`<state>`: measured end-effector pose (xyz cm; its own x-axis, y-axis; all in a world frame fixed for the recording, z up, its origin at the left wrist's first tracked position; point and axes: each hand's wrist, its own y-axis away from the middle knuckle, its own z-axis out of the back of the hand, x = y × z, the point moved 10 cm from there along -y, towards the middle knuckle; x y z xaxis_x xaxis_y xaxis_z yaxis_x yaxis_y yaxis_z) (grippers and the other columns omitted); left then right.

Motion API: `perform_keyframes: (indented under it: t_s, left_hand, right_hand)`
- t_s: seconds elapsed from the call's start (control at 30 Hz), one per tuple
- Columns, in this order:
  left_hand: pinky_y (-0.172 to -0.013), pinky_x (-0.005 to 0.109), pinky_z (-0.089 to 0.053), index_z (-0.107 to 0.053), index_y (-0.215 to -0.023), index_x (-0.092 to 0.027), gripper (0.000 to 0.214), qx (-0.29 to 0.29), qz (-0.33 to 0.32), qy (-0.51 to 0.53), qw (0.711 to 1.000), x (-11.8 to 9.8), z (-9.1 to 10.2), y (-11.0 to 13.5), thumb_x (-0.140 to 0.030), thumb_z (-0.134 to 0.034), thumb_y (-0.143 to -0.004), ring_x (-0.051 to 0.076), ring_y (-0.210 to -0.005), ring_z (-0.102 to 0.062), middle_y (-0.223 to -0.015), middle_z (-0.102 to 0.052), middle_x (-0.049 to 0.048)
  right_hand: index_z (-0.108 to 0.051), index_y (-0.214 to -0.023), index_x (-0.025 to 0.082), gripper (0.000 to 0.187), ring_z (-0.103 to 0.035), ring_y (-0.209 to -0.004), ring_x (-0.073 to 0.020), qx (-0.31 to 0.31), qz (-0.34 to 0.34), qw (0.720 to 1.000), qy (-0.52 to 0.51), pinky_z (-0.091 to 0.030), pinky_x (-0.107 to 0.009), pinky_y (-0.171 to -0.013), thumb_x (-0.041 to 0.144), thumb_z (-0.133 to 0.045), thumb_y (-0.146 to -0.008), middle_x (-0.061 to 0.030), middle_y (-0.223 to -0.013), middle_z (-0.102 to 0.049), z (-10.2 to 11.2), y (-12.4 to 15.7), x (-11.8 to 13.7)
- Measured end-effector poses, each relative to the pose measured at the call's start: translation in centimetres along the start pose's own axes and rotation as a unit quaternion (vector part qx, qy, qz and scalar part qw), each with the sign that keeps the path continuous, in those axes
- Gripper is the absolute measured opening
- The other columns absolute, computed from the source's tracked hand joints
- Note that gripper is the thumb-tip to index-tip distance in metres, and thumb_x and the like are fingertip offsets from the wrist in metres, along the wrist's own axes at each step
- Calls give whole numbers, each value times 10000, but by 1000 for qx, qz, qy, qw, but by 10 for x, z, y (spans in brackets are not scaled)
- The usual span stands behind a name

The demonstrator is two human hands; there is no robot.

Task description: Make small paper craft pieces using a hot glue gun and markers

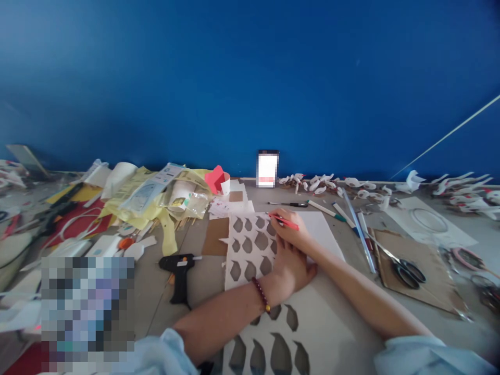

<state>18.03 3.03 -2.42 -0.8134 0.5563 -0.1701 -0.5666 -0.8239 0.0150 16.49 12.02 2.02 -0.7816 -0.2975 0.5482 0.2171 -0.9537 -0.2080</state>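
Note:
A white sheet of card [255, 232] lies in front of me, with rows of leaf-like or bird-like shapes cut out of it. My left hand [291, 268], a beaded bracelet at its wrist, is spread flat on the card, its fingertips partly hidden beneath my right hand. In my right hand [291, 229] is a slim red pen-like tool [288, 222], gripped between closed fingers. Its tip points left, at the card's upper right part by a cutout. Whether it is a pen or a craft knife I cannot tell. Under the card is plain white paper [324, 229].
Left of the card lies a black glue gun [182, 276], beyond it a heap of yellow packaging [136, 195]. At right are scissors [408, 273] on brown cardboard [425, 255], plus markers [328, 211]. White bird figures [324, 182] line the blue wall near a phone [267, 169].

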Motion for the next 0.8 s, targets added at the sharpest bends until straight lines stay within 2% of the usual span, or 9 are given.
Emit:
perform_keyframes:
  t_s: [0.3,0.47,0.63,0.8]
  left_hand:
    - [-1020,621,-215,-397,-1364,-118,626,-10,-6,7,1000,-1,1,1,-490,-277,-875,401,-1261,-331,-1315,-507,176]
    - [-1029,634,-196,-365,-1374,-74,669,10,-6,11,1000,-1,1,1,-510,-276,-874,416,-1289,-292,-1365,-441,209]
    - [-1038,646,-165,-360,-1372,-64,690,17,-1,7,1000,1,-3,1,-528,-274,-869,416,-1294,-289,-1360,-443,217]
    - [-1051,624,-167,-374,-1355,-36,716,-6,1,-5,1000,1,-3,1,-546,-248,-868,414,-1291,-299,-1347,-445,237]
  right_hand:
    - [-654,-875,201,200,-623,-692,-169,15,-1,1000,-22,-437,-237,-623,231,-468,-807,-43,-772,-694,3,4,4]
    - [-662,-857,200,197,-625,-690,-170,10,-10,999,-36,-439,-242,-630,229,-478,-791,-36,-766,-695,2,3,-4]
    - [-663,-816,210,182,-613,-661,-156,9,-17,999,-39,-430,-233,-606,238,-486,-782,-18,-731,-688,0,2,-10]
    - [-656,-775,208,167,-611,-659,-154,-8,-17,996,-85,-446,-239,-615,217,-491,-755,-11,-717,-686,7,1,-11]
